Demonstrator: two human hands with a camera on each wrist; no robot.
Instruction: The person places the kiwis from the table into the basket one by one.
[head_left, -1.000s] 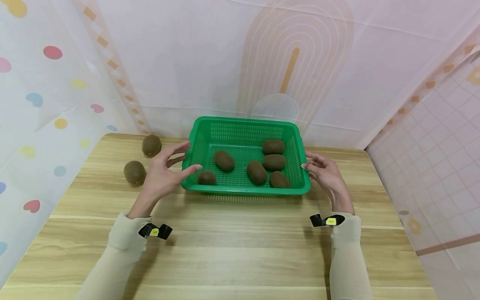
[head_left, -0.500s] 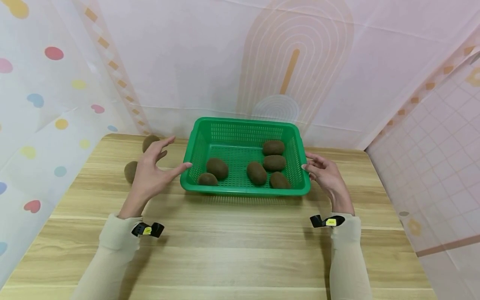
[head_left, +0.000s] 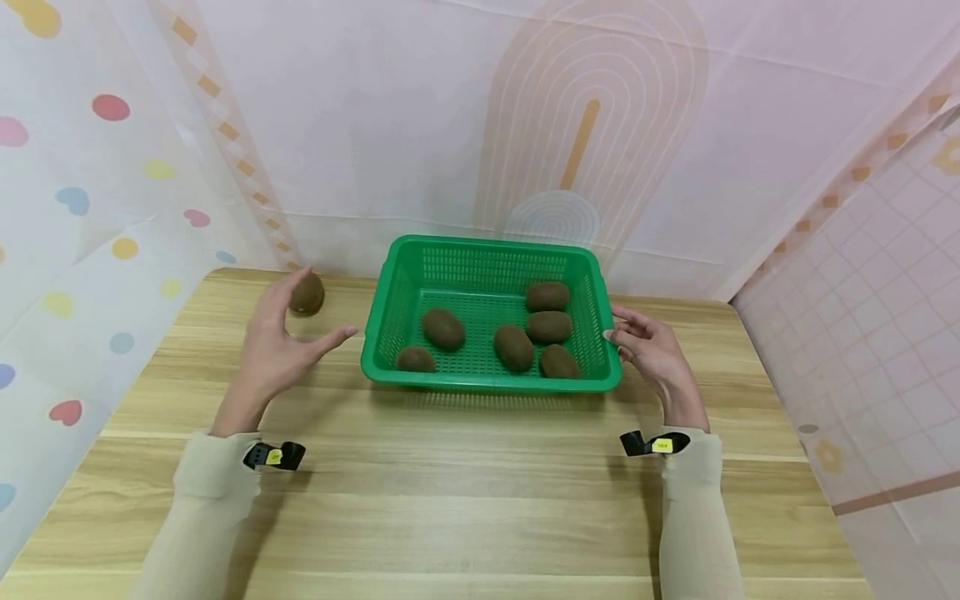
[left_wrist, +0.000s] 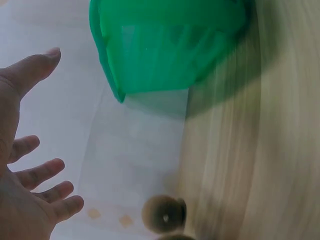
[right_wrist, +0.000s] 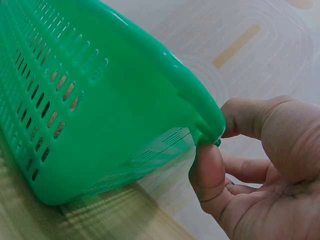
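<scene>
A green plastic basket (head_left: 491,381) stands on the table with several brown kiwis (head_left: 513,347) in it. My right hand (head_left: 654,354) pinches its right rim between thumb and fingers, which the right wrist view shows up close. Off the basket's left side, my left hand (head_left: 264,354) hovers with thumb and fingers spread, holding nothing. Just beyond its fingertips lies a kiwi (head_left: 307,296) on the table, partly covered by them. In the left wrist view that kiwi (left_wrist: 162,214) shows low down, with the top of another (left_wrist: 175,237) at the bottom edge, which the hand hides in the head view.
The wooden table (head_left: 480,492) stretches in front of the basket and out to both sides. A patterned cloth wall (head_left: 420,125) rises close behind the basket, and similar cloths flank the table left and right.
My left hand has drawn left, away from the basket's rim, towards the loose kiwis, covering one. Inside the basket a left-side kiwi rolled nearer and partly back. My right hand keeps its grip.
</scene>
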